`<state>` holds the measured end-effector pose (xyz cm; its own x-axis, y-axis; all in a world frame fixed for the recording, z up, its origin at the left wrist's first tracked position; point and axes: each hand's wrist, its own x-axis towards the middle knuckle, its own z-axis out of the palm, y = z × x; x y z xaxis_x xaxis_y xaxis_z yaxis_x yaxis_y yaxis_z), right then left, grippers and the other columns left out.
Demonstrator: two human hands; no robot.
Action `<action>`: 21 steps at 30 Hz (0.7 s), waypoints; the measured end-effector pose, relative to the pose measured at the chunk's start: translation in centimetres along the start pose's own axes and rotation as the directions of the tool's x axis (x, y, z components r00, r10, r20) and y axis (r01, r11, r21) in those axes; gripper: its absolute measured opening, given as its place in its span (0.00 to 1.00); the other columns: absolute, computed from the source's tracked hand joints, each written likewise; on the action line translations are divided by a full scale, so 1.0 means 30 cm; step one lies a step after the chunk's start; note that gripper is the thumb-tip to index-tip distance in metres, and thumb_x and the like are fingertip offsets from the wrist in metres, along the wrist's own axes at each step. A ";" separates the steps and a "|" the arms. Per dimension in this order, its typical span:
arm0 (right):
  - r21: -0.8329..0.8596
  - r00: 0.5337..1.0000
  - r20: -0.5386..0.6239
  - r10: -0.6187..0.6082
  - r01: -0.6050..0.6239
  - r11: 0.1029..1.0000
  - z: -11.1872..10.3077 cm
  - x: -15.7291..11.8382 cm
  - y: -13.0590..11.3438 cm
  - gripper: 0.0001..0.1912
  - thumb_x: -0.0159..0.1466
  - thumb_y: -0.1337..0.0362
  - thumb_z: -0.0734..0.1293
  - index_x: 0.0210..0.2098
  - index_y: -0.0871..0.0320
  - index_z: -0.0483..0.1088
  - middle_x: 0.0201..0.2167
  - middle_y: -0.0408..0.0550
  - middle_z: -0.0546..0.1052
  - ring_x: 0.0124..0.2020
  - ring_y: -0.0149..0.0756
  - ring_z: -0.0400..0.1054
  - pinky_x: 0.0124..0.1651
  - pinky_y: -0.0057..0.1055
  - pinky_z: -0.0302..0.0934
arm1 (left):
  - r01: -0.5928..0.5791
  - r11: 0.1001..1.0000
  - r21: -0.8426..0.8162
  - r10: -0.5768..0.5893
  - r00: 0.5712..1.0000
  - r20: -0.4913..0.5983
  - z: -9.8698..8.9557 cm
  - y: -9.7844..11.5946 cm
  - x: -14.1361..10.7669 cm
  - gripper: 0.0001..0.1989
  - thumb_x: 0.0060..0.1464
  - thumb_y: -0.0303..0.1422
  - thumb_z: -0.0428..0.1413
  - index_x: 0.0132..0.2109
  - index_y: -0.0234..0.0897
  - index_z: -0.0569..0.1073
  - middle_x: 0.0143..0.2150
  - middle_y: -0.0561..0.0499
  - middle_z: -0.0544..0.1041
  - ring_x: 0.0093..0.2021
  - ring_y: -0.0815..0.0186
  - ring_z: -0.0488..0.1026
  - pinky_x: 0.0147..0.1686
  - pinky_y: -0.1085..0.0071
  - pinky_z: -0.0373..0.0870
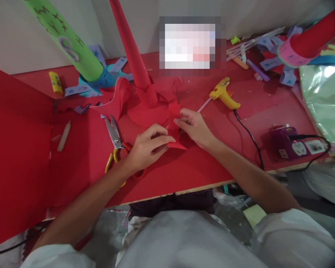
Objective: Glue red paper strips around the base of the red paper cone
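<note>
Red cone, top beyond frame

The strip at the right grip is matt paper; near the left grip, scissor blades are shiny metal.

A red table with a pale, rough front edge carries the things. Toward its back left corner lies a yellow tube; next along the back edge stands a green cylinder. A red cone rises from a round red base left of the middle. Scissors lie nearer the front edge, a pale stick-like tool toward the left edge. Right of the middle rests a yellow glue gun; a purple power block sits by the front edge, farther right. Clear sticks and a purple marker lie toward the back right.
</note>
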<state>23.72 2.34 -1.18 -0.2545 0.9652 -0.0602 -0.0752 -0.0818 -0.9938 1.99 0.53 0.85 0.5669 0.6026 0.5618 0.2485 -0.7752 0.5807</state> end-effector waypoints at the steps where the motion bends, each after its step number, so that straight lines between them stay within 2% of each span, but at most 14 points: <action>1: -0.008 1.000 -0.002 0.006 -0.006 1.000 0.001 -0.001 -0.003 0.15 0.67 0.52 0.72 0.48 0.53 0.75 0.35 0.45 0.81 0.35 0.37 0.76 0.43 0.35 0.72 | 0.000 1.000 -0.013 0.000 1.000 0.000 0.001 0.000 0.001 0.08 0.66 0.25 0.58 0.47 0.39 0.81 0.43 0.47 0.78 0.42 0.68 0.78 0.40 0.72 0.74; 6: -0.028 0.998 -0.017 0.053 -0.053 0.998 0.005 -0.006 -0.015 0.20 0.67 0.46 0.71 0.50 0.51 0.75 0.34 0.45 0.81 0.33 0.39 0.75 0.40 0.37 0.72 | 0.092 0.992 -0.082 -0.090 0.996 0.022 0.000 0.007 0.010 0.07 0.69 0.29 0.57 0.45 0.37 0.81 0.41 0.46 0.80 0.41 0.68 0.78 0.41 0.71 0.74; 11: -0.060 1.000 0.006 0.013 -0.012 0.998 0.010 -0.007 -0.010 0.21 0.69 0.45 0.69 0.54 0.50 0.74 0.36 0.46 0.80 0.36 0.41 0.75 0.40 0.37 0.70 | 0.240 0.970 -0.026 -0.239 0.971 0.028 -0.001 0.001 0.017 0.10 0.69 0.36 0.58 0.40 0.38 0.80 0.34 0.50 0.80 0.34 0.68 0.75 0.37 0.71 0.71; 17: -0.104 0.999 0.014 -0.037 0.039 0.994 0.020 -0.010 -0.009 0.15 0.69 0.50 0.69 0.49 0.52 0.76 0.35 0.46 0.80 0.36 0.40 0.75 0.40 0.36 0.70 | 0.308 0.952 -0.005 -0.308 0.952 -0.005 0.012 -0.013 0.018 0.10 0.67 0.37 0.59 0.37 0.37 0.78 0.32 0.52 0.79 0.31 0.69 0.72 0.35 0.73 0.67; 21: -0.151 0.994 0.031 -0.100 0.104 0.983 0.023 -0.010 -0.004 0.12 0.69 0.56 0.69 0.47 0.53 0.77 0.40 0.47 0.82 0.42 0.41 0.77 0.45 0.38 0.72 | 0.335 0.942 -0.023 -0.336 0.942 -0.007 0.015 -0.015 0.025 0.12 0.67 0.35 0.59 0.34 0.36 0.75 0.29 0.55 0.75 0.28 0.71 0.68 0.32 0.73 0.64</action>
<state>23.13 1.89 -0.97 -0.2753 0.9604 0.0427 0.0456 0.0574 -0.9973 2.66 1.26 0.74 0.4450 0.8291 0.3385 0.4065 -0.5238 0.7486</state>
